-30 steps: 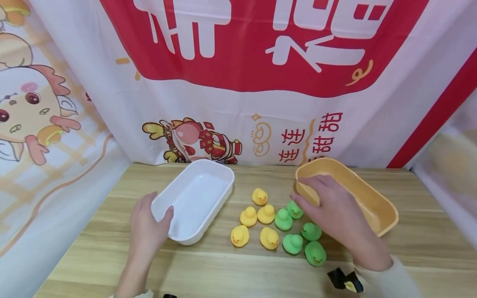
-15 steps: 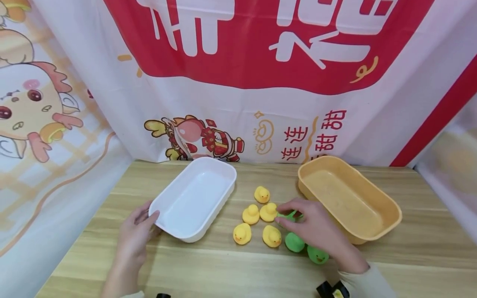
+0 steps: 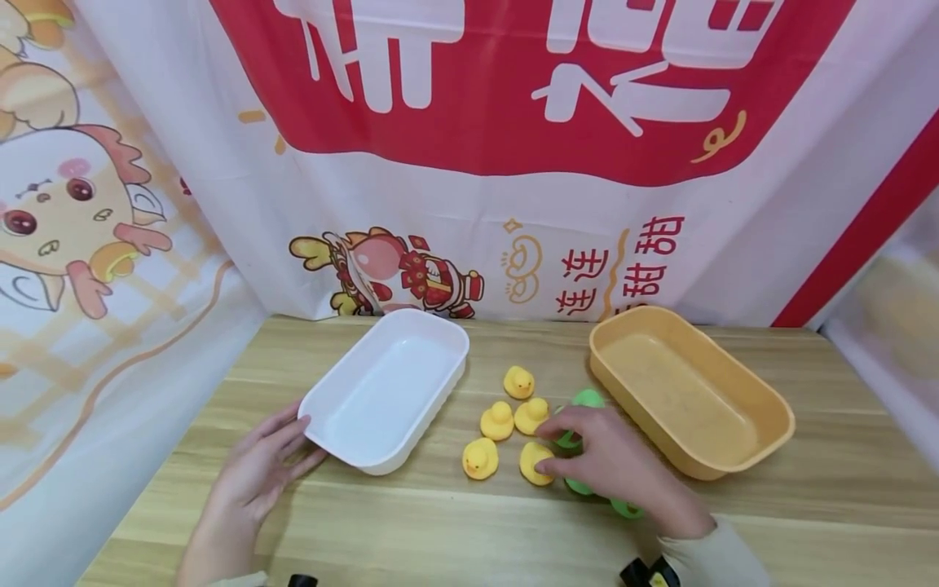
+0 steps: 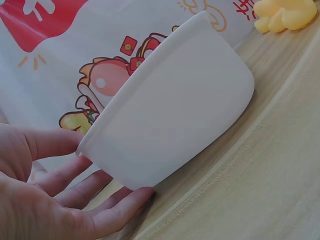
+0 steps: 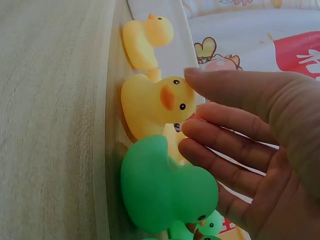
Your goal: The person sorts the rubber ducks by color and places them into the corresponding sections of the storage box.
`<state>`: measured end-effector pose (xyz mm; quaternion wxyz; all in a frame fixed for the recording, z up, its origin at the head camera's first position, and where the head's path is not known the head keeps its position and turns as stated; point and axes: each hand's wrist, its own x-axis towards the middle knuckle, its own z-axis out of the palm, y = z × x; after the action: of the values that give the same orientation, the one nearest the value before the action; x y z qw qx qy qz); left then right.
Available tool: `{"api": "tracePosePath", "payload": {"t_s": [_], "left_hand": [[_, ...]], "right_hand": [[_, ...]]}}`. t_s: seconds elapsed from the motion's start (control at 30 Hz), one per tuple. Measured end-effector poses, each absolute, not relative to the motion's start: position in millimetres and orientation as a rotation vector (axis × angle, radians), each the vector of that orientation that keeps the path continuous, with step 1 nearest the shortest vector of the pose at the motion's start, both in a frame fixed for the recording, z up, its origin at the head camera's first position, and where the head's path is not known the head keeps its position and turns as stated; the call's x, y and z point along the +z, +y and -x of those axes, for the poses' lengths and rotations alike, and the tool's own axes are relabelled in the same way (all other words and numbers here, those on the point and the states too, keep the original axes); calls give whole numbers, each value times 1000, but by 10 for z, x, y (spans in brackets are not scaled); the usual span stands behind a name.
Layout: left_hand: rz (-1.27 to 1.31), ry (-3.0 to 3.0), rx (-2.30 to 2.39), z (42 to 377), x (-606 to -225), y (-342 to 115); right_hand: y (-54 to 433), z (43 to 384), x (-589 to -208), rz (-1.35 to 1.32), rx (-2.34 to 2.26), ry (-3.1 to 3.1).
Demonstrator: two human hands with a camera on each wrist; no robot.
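Note:
My left hand (image 3: 245,473) holds the near end of a white rectangular plastic tub (image 3: 385,391), thumb at its rim and fingers against the outside of the end wall. My right hand (image 3: 616,461) hovers among small rubber ducks, palm turned left. Its thumb overlaps the head of a yellow rubber duck (image 5: 155,107) in the right wrist view, with the other fingers spread behind. A green rubber duck (image 5: 145,185) sits close beside it. Several more yellow ducks (image 3: 480,458) stand to the left and behind. The hand partly hides the green ducks (image 3: 589,398).
An orange tub (image 3: 693,395), with nothing in it, stands at the back right, angled. Both tubs and the ducks are on a wooden table (image 3: 455,538). A printed white and red cloth (image 3: 455,196) hangs behind the table.
My right hand has come from the orange tub's rim down and left to the ducks. My left hand has slid back toward me along the white tub's near end.

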<state>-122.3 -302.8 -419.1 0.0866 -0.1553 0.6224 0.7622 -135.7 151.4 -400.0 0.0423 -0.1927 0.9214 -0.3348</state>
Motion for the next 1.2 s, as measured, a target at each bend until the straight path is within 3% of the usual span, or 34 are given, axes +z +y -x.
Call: {"api": "tracePosePath", "payload": {"t_s": [0.97,1.2], "left_hand": [[524,1853,2269,1221,-4203,-2981],[539,1857,2290,1213,-4202,-2962]], "right_hand": [[1483,1297,-4029,570,-937,2867],[1466,1277,-4007,609,-1092,2904]]}}
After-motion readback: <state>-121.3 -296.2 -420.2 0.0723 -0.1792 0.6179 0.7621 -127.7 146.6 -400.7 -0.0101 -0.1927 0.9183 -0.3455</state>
